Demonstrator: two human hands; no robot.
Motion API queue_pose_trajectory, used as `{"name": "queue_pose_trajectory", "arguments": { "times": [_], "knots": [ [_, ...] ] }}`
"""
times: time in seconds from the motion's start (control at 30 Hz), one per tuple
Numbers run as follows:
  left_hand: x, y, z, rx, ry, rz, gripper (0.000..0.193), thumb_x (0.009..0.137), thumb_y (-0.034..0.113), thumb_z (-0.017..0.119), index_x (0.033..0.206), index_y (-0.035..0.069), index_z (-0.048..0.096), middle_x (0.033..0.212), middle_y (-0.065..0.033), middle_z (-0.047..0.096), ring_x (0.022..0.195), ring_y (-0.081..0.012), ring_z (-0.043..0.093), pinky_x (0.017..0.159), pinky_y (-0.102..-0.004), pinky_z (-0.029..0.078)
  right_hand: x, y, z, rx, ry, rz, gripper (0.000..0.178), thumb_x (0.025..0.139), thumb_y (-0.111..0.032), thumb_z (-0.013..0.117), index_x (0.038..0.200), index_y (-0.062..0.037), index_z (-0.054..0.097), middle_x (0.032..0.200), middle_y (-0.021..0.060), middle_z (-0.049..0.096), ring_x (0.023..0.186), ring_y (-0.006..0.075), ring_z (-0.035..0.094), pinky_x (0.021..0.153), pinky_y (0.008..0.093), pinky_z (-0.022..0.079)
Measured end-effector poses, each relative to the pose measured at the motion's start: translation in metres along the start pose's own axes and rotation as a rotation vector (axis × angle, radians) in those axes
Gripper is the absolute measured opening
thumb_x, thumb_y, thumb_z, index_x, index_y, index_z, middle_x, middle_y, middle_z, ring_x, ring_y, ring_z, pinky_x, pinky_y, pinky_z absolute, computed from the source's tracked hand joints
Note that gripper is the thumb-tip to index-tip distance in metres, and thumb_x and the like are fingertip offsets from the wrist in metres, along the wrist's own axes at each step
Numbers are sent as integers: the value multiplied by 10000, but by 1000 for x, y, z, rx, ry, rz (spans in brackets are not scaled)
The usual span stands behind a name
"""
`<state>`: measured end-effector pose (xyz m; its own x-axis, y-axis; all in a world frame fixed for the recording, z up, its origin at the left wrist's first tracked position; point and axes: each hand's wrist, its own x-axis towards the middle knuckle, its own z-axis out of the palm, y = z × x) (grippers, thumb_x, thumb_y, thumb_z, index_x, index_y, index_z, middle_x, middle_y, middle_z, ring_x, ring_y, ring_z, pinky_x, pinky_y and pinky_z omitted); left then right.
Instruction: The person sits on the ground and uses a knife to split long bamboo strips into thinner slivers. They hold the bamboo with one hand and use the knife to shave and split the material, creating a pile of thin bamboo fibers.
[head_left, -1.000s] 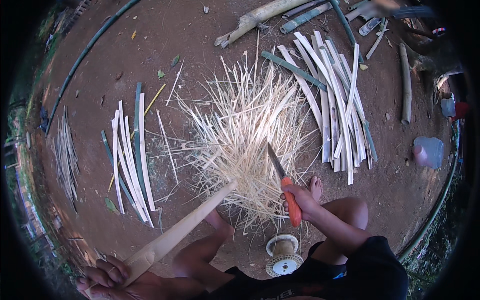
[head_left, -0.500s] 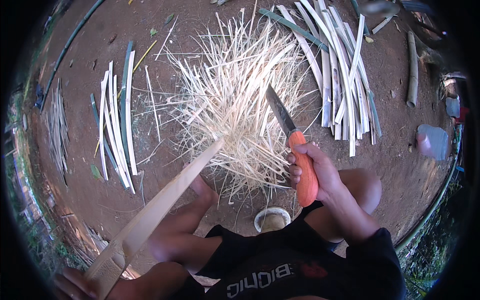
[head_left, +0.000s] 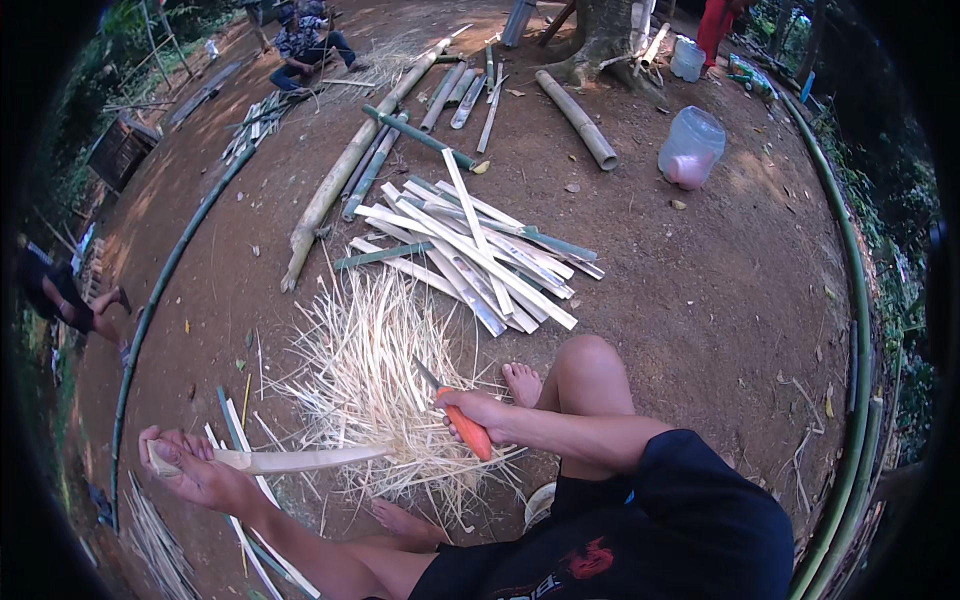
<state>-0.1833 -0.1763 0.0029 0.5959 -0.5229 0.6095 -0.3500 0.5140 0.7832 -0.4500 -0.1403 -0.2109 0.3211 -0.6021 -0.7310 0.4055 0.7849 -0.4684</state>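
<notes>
The left hand [head_left: 190, 465] grips a strip [head_left: 310, 460] near one end; the other end reaches over the near part of the pile [head_left: 360, 330] of shavings. The right hand [head_left: 472, 410] is wrapped around the knife [head_left: 474, 437], its blade over the pile's right side. Slats [head_left: 480, 240] lie beyond the pile, toward its right; a jug [head_left: 692, 142] is farther right of it.

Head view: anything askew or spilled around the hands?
Slightly: beyond the shavings pile, the stacked strips look askew, crossing at mixed angles instead of lying parallel. Nothing odd about the knife in the right hand or the pale strip in the left hand.
</notes>
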Motion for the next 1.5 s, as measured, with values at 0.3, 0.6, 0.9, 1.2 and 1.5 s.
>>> {"name": "queue_pose_trajectory", "arguments": {
  "times": [0.3,0.6,0.9,1.2,1.5],
  "knots": [
    [-1,-11,21,96,-156,114,283,1031,276,406,1121,21,489,889,-2,429,770,-99,415,677,-238,359,-10,4,-33,134,-26,-201,227,854,-251,618,908,-55,518,684,60,520,525,152,508,441,298,462],
    [21,-59,93,263,-225,528,295,1041,228,365,1151,-21,479,970,-125,508,918,-220,510,839,-345,418,-105,-65,-96,324,-53,-526,236,863,-265,599,916,-69,479,665,55,520,528,139,519,447,297,476],
    [9,-51,121,92,-366,161,286,1042,284,347,1156,46,457,706,-47,488,602,-134,483,523,-280,414,-151,-90,-154,580,122,-755,280,808,-224,669,950,-48,503,738,80,534,608,182,545,521,337,486],
    [10,-47,119,118,-396,124,283,1042,295,339,1166,66,449,715,-56,488,569,-137,469,480,-281,417,-141,-89,-188,941,-54,-805,304,801,-198,616,959,31,493,757,162,545,641,273,560,566,429,496],
    [30,-70,107,154,-386,232,314,1038,292,343,1151,25,463,864,-74,489,564,-144,451,448,-275,419,-158,-86,-187,1077,-6,-939,271,815,-162,615,993,-49,446,800,134,530,700,267,561,639,419,516]
  ]
}}
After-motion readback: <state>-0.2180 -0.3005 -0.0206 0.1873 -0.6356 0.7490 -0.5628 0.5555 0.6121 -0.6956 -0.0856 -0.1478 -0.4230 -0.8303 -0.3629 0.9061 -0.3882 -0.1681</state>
